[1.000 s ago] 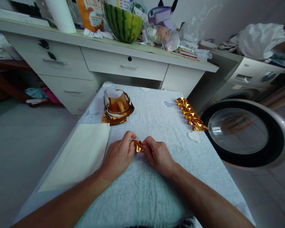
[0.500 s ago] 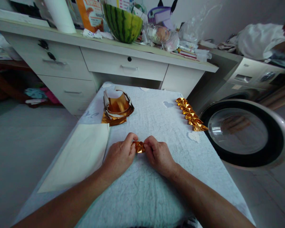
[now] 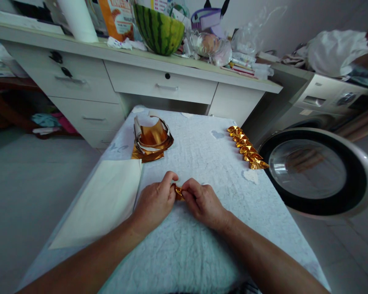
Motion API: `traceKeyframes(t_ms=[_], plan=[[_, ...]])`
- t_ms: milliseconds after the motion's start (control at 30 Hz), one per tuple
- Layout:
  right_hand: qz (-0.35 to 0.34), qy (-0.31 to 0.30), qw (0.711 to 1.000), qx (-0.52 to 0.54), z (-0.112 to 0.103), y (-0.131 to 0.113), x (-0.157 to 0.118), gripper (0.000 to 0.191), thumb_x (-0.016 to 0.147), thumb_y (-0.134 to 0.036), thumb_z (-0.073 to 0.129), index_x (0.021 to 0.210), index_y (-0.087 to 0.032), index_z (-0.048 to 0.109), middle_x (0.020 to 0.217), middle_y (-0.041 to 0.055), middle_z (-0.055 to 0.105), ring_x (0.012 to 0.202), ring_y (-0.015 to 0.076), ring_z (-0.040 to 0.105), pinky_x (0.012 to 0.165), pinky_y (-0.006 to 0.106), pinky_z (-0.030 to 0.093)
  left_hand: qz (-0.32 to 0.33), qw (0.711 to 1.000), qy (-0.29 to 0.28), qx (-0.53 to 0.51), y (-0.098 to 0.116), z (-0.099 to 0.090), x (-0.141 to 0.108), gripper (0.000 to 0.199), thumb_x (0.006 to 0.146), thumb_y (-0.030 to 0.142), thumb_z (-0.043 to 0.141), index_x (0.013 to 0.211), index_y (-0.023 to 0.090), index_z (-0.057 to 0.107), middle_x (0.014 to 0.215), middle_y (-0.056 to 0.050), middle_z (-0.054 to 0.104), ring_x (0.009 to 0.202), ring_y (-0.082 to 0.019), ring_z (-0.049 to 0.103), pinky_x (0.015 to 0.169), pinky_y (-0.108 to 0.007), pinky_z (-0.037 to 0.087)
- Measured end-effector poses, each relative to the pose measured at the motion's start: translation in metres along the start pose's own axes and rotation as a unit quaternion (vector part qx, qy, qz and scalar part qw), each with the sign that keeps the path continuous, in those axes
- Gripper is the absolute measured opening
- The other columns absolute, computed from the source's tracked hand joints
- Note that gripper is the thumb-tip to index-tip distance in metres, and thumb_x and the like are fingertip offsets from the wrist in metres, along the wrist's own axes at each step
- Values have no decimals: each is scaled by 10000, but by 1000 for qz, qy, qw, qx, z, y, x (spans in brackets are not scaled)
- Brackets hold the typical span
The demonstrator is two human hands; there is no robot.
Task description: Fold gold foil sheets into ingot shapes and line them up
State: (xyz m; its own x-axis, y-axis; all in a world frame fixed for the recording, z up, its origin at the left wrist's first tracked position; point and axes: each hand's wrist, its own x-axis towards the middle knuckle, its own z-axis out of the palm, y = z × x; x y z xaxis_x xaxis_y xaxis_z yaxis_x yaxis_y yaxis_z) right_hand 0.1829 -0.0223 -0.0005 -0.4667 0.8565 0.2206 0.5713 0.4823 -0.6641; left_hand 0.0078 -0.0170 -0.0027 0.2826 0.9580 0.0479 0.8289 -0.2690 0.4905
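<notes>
Since the foil [image 3: 179,192] is small, fingers pinch its ends.
Left hand [image 3: 154,204] grasps one, right hand [image 3: 207,205] the other, likely for control.

Both bare forearms reach in from the lower corners and converge at the middle, wrists fairly straight. The left hand [image 3: 155,203] has its fingers curled under, the index finger bent in an arch above the thumb side. The right hand [image 3: 205,204] is closed in a loose fist, thumb and index finger pinched together. The fingertips face each other, near but apart; the left thumb's tip seems mostly hidden.
</notes>
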Motion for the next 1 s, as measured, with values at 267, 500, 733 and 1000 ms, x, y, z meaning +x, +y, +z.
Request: traceKeyframes(t_ms=[267, 500, 733, 1000], plan=[[77, 61, 994, -49, 0, 2, 1, 110, 930, -194, 392, 948, -193, 501, 604, -35, 550, 495, 117, 509, 533, 217, 326, 19, 1000, 4, 9, 2, 1, -1, 203, 935, 216, 371, 1089, 230, 502, 708, 4, 688, 655, -221, 696, 578, -281, 402], [51, 41, 997, -38, 0, 0, 0, 114, 927, -194, 388, 960, -189, 497, 602, -36, 542, 495, 116, 502, 529, 211, 329, 18, 999, -3, 29, -1, 3, 0, 242, 922, 187, 370, 1126, 240, 489, 731, 2, 701, 685, -221, 707, 593, -283, 409], [66, 46, 996, -37, 0, 1, 0, 163, 919, -189, 400, 1046, -185, 502, 610, -37, 569, 491, 120, 510, 528, 213, 326, 12, 999, 5, 36, 1, 1, -1, 202, 933, 206, 380, 1096, 244, 493, 718, 11, 693, 675, -211, 701, 583, -275, 394], [39, 25, 998, -32, 0, -1, 0, 166, 932, -183, 387, 1067, -184, 483, 618, -44, 555, 496, 115, 502, 527, 208, 327, 22, 999, 6, 47, -1, 3, -1, 231, 918, 182, 382, 1113, 247, 487, 713, 17, 696, 665, -195, 699, 572, -260, 389]])
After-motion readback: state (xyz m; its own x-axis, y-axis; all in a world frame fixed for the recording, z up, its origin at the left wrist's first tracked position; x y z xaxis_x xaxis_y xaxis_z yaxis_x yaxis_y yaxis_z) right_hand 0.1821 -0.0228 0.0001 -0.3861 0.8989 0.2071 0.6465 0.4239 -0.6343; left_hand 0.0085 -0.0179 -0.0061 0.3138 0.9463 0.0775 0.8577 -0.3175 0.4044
